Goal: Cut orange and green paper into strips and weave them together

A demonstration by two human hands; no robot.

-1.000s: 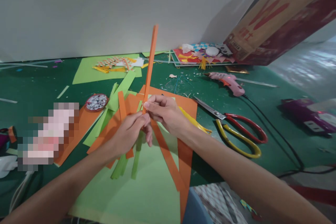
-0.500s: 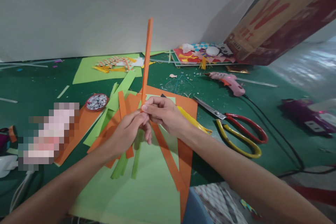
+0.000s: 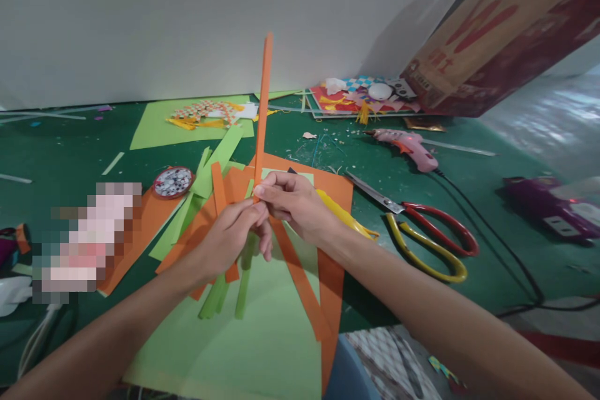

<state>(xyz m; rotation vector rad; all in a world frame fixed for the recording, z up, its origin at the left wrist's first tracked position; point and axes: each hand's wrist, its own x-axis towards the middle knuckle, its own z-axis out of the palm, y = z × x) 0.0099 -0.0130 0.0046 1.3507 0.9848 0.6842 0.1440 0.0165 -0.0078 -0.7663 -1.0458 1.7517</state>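
A narrow, folded orange paper strip (image 3: pixel 264 106) stands nearly upright in front of me, its lower end pinched between my two hands. My right hand (image 3: pixel 293 200) grips it with thumb and forefinger. Just below, the thumb and fingers of my left hand (image 3: pixel 239 225) close on the bottom end, which is mostly hidden. Under the hands lie a light green paper sheet (image 3: pixel 244 350), an orange sheet (image 3: pixel 335 200), green strips (image 3: pixel 242 287) and a loose orange strip (image 3: pixel 300 287).
Scissors (image 3: pixel 394 203) with red and yellow handles lie right of the paper, behind them a pink glue gun (image 3: pixel 410 147) with a black cord. A round dish of googly eyes (image 3: pixel 173 182) sits left. A paper bag (image 3: pixel 492 37) leans at the back right.
The upright orange strip and both hands have shifted slightly left since a second ago. Over the last half second they have barely moved, and the grip looks the same.
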